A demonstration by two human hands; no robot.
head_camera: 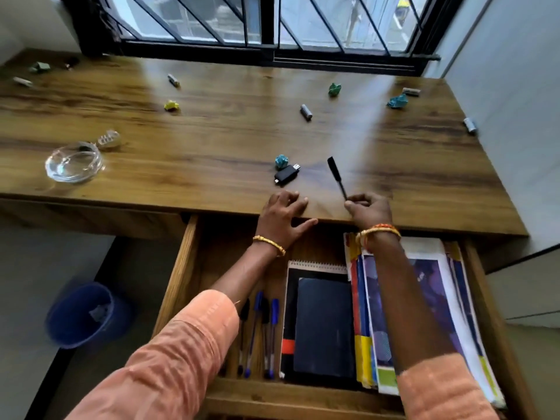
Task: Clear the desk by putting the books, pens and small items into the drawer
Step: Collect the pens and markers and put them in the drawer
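Fingers of our right hand (368,209) pinch a slim black pen (336,176); our left hand (281,218) rests flat, fingers spread, on the brown wooden desk (212,140) edge.

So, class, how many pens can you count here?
5. Four pens lie side by side in the drawer, left of the notebook; a black pen is pinched in the right hand. The left sleeve may hide more.

— Where is there room in the drawer (188,268)?
— Its left rear part shows bare wood; four pens (257,334) lie at the left front, a spiral notebook (318,325) in the middle, and stacked books (430,298) fill the right.
— And on the tabletop (212,140)?
— A wide bare stretch runs between the glass ashtray (74,162) and the black USB adapter (286,174), which sits just beside a crumpled teal paper ball (281,161).
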